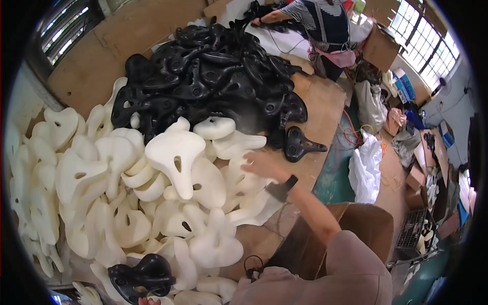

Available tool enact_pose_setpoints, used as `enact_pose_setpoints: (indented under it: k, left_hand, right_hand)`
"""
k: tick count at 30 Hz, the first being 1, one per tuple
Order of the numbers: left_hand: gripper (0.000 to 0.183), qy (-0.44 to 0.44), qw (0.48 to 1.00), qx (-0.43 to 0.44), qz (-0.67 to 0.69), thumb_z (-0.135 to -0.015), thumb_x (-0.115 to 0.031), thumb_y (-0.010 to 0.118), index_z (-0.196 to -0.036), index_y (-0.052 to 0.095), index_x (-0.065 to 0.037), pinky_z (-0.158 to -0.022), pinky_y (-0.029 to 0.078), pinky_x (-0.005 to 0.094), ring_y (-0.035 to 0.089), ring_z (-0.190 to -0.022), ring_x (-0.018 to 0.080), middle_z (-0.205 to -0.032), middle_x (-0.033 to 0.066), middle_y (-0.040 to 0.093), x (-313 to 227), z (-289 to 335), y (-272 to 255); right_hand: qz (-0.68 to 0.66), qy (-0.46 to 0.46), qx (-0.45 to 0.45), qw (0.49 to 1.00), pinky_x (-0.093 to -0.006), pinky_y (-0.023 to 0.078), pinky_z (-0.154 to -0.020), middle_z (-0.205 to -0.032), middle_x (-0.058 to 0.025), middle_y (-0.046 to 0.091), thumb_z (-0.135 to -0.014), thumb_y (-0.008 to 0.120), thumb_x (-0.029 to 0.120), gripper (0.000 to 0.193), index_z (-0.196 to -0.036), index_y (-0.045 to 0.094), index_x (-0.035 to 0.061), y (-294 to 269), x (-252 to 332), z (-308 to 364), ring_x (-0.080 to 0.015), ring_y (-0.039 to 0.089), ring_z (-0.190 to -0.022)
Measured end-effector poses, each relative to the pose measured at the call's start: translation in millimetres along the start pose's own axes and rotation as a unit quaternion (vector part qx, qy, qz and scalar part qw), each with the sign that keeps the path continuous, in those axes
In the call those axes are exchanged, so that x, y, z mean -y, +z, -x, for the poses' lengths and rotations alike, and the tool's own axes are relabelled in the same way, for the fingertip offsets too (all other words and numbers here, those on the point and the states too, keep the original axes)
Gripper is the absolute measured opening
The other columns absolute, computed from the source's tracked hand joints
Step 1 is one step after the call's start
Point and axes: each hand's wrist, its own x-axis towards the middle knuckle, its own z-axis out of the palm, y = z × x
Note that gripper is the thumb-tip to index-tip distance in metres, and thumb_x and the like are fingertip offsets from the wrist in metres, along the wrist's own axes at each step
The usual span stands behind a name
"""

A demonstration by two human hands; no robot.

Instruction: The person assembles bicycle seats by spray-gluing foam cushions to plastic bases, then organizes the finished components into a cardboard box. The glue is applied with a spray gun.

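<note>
My right hand (264, 165) is stretched out over the pile of cream-white foam bicycle saddle pads (175, 157), slightly blurred, its fingers apart and nothing in them. A dark band is on that wrist. Low in the picture, a black bicycle saddle base (142, 277) is tilted above the white pads. My left hand (148, 301) shows only its fingertips at the lower edge, curled against this black base; the rest of the hand is out of view. A single black saddle base (301, 144) lies on the cardboard to the right of my right hand.
A large heap of black saddle bases (213, 76) is piled beyond the white pads. An open cardboard box (366, 223) stands by my right arm. At the far side another person (325, 30) handles black pieces. White sacks (366, 168) and a crate (414, 231) are on the right.
</note>
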Motion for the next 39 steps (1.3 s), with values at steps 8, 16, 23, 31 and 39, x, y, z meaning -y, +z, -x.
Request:
enact_pose_setpoints:
  k: [8,16,23,31,39]
  left_hand:
    - [0.036,0.013,0.998,0.049,-0.043,-0.096,-0.008,0.067,-0.127,0.058,0.007,-0.08,0.061,0.0373,0.067,-0.098,0.0288,-0.118,0.0208,0.065,-75,0,37]
    - [0.04,0.017,0.981,0.055,-0.184,-0.098,-0.017,0.067,-0.131,0.059,0.003,-0.074,0.062,0.0368,0.069,-0.094,0.0287,-0.118,0.0205,0.067,-58,4,37]
    - [0.037,-0.034,0.979,0.062,-0.19,-0.096,-0.014,0.069,-0.127,0.061,0.006,-0.066,0.062,0.0346,0.07,-0.079,0.0273,-0.105,0.0207,0.07,-34,0,51]
    - [0.037,-0.07,0.974,0.137,-0.169,-0.097,-0.008,0.062,-0.132,0.058,0.004,-0.088,0.056,0.0355,0.066,-0.104,0.0271,-0.12,0.0197,0.067,-43,-10,81]
    - [0.035,-0.067,0.989,0.116,-0.055,-0.099,-0.014,0.064,-0.127,0.059,0.007,-0.089,0.056,0.041,0.064,-0.106,0.0294,-0.122,0.0217,0.065,-31,5,40]
  right_hand:
    - [0.206,-0.106,-0.136,0.963,-0.0471,0.05,-0.095,-0.115,-0.0215,0.061,-0.078,0.079,0.035,0.065,-0.131,0.057,0.0043,-42,-65,-152,-0.0401,0.059,-0.11]
    - [0.432,-0.1,-0.182,0.877,-0.0559,0.043,-0.101,-0.134,-0.0183,0.051,-0.067,0.088,0.045,0.102,-0.153,0.039,0.0188,-26,-80,-314,-0.0382,0.045,-0.13]
    - [0.489,-0.048,-0.156,0.857,-0.0721,0.037,-0.101,-0.127,-0.0184,0.059,-0.073,0.085,0.041,0.103,-0.159,0.028,0.0313,1,-79,-382,-0.0378,0.054,-0.121]
    - [0.462,-0.076,-0.102,0.878,-0.0802,0.021,-0.107,-0.123,-0.0121,0.063,-0.078,0.072,0.029,0.075,-0.15,0.048,0.0267,11,-66,-355,-0.032,0.057,-0.12]
    - [0.277,-0.125,-0.164,0.939,-0.0672,0.025,-0.108,-0.108,-0.0133,0.063,-0.064,0.074,0.031,0.079,-0.141,0.058,0.0211,13,16,-245,-0.0341,0.057,-0.113]
